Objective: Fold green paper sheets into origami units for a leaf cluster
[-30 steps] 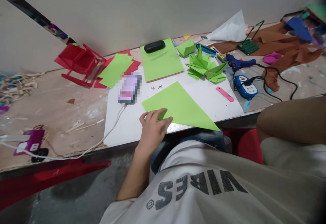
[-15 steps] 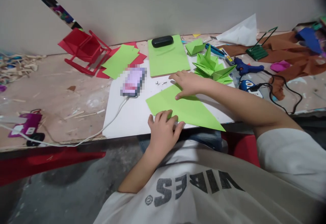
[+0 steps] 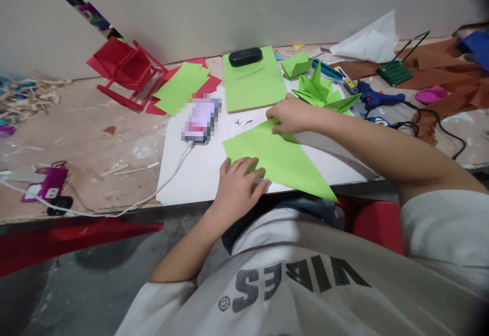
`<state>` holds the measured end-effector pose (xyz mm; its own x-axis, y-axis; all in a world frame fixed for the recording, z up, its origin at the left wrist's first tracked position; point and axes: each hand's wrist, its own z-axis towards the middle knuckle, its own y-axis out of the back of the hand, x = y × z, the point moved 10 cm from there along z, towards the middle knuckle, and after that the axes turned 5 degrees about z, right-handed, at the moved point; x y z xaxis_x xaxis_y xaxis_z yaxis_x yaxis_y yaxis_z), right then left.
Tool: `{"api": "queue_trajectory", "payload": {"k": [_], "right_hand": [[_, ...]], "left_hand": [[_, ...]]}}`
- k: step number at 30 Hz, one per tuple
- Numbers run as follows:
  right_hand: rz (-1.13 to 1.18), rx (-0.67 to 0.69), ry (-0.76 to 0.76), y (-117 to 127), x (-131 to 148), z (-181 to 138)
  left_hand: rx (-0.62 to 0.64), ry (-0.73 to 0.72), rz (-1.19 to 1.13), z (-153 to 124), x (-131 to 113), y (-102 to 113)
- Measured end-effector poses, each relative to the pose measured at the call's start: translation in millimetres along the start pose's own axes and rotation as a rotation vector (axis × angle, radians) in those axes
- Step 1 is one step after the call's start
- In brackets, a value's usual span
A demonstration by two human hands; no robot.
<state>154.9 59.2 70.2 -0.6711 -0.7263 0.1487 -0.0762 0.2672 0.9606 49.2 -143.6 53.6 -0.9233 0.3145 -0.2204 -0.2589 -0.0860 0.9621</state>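
A folded sheet of light green paper (image 3: 280, 158) lies slantwise on the white board (image 3: 191, 178), with one pointed corner jutting past the near table edge. My left hand (image 3: 240, 183) rests palm down at the paper's lower left edge, fingers apart and touching it. At the paper's far edge, my right hand (image 3: 294, 114) has its thumb and curled fingers closed on the paper; part of that edge is hidden beneath the hand. Just behind the right hand stands a green folded-paper form with pointed leaves (image 3: 319, 91).
A phone (image 3: 202, 119) with a white cable lies left of the paper. Behind are a green paper stack (image 3: 252, 88) bearing a black case (image 3: 245, 57), and a small red chair model (image 3: 128, 71). A blue glue gun (image 3: 382, 96) and brown paper (image 3: 431, 76) lie to the right.
My right hand's fingers have drawn together from a spread pose onto the paper's far edge. My left hand has shifted slightly left along the near edge. The view has shifted a little.
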Motion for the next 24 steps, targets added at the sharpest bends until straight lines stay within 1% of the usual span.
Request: {"api": "queue_trajectory", "payload": {"k": [2, 4, 5, 6, 7, 8, 10, 11, 12, 13, 14, 16, 18, 19, 21, 23, 24], "right_hand": [[-0.014, -0.085, -0.005, 7, -2, -13], [-0.038, -0.210, 0.023, 18, -1, -31], [-0.049, -0.278, 0.047, 24, 1, -42], [-0.054, -0.340, 0.071, 28, 3, -53], [-0.054, -0.383, 0.088, 30, 4, -65], [-0.056, -0.403, 0.099, 30, 5, -75], [-0.067, -0.384, 0.125, 23, 7, -93], [-0.076, -0.359, 0.142, 17, 9, -100], [-0.088, -0.338, 0.166, 11, 11, -107], [-0.109, -0.333, 0.202, 6, 14, -115], [-0.149, -0.349, 0.250, 2, 19, -123], [-0.280, -0.445, 0.400, -1, 35, -141], [-0.423, -0.530, 0.567, -5, 52, -159], [-0.455, -0.526, 0.620, -8, 56, -163], [-0.385, -0.447, 0.645, -11, 58, -162], [-0.222, -0.354, 0.590, -9, 56, -152], [-0.148, -0.332, 0.561, -7, 56, -146]], "left_hand": [[0.023, 0.009, 0.058, 1, -1, -3], [0.041, -0.011, 0.095, 2, -5, -6], [0.035, -0.033, 0.094, 4, -7, -7], [0.004, -0.051, 0.085, 6, -7, -4], [-0.058, -0.060, 0.078, 9, -6, 3], [-0.146, -0.058, 0.082, 13, -3, 14], [-0.339, -0.043, 0.144, 19, 6, 38], [-0.407, -0.056, 0.198, 22, 8, 48], [-0.430, -0.093, 0.259, 27, 7, 53], [-0.433, -0.157, 0.317, 32, 2, 56], [-0.425, -0.251, 0.369, 35, -5, 56], [-0.382, -0.465, 0.451, 37, -25, 50], [-0.329, -0.613, 0.504, 33, -40, 41], [-0.307, -0.642, 0.519, 32, -45, 37], [-0.278, -0.655, 0.506, 29, -50, 33], [-0.270, -0.679, 0.447, 23, -54, 33], [-0.270, -0.698, 0.408, 19, -55, 33]]}}
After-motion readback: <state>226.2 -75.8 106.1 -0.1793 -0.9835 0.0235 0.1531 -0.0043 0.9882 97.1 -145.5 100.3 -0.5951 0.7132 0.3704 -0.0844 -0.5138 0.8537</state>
